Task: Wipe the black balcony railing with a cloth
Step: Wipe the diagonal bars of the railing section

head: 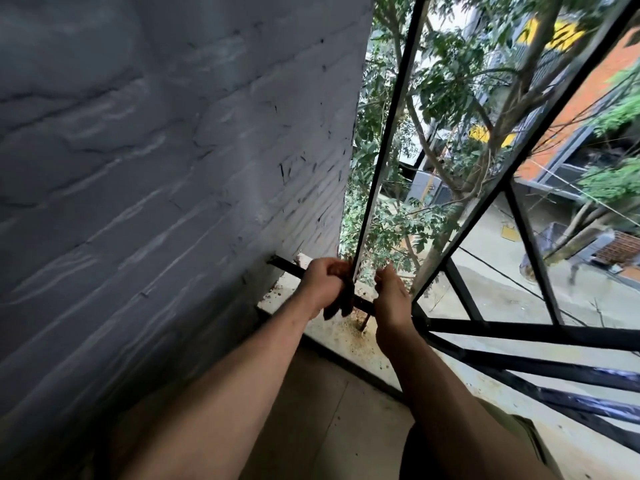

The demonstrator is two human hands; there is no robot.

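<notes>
At the stained ledge (341, 341) beside one grey brick wall (173, 168), my left hand (323, 285) clutches one dark cloth (347, 301) round the black railing (384, 140) upright's foot. My right hand (391, 301) curls alongside; I cannot tell what it grasps.

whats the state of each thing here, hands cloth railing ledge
left hand: grips cloth at the railing's foot
right hand: fingers curled, hold hidden
cloth: dark, bunched round an upright bar
railing: black, standing
ledge: rust-stained
</notes>
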